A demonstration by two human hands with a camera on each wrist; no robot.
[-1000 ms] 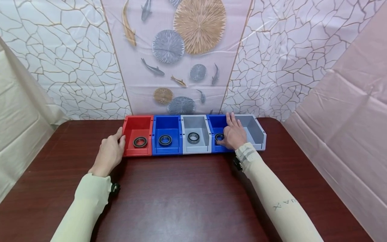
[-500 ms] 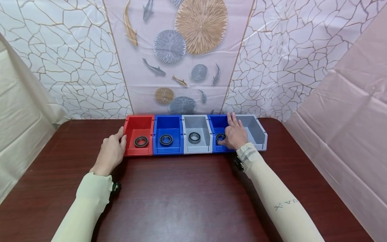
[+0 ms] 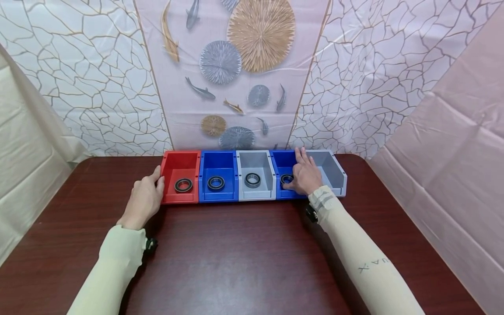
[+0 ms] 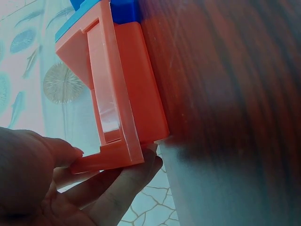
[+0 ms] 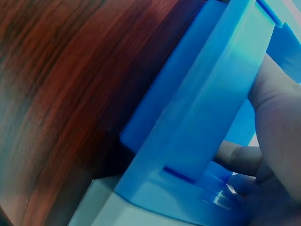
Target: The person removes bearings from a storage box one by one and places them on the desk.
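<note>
The left hand (image 3: 141, 199) pinches the left wall of the red bin (image 3: 181, 161) between thumb and fingers. The right hand (image 3: 307, 177) reaches into the right blue bin (image 3: 281, 161), two fingers stretched toward its back; whether thumb and index close on anything there cannot be told. Right at that thumb, partly covered, lies the fourth ring (image 3: 286, 177). Just right of the right hand, the right grey bin (image 3: 341, 178) adjoins the blue one. Inside the red bin, near the left hand, the first ring (image 3: 183, 185) lies flat. Farther off, between both hands, the left blue bin (image 3: 216, 161) holds the second ring (image 3: 216, 183) and the middle grey bin (image 3: 253, 161) the third ring (image 3: 252, 180). The dark wooden table (image 3: 220, 253) spreads beneath both hands; beyond them hangs a patterned backdrop (image 3: 189, 111).
</note>
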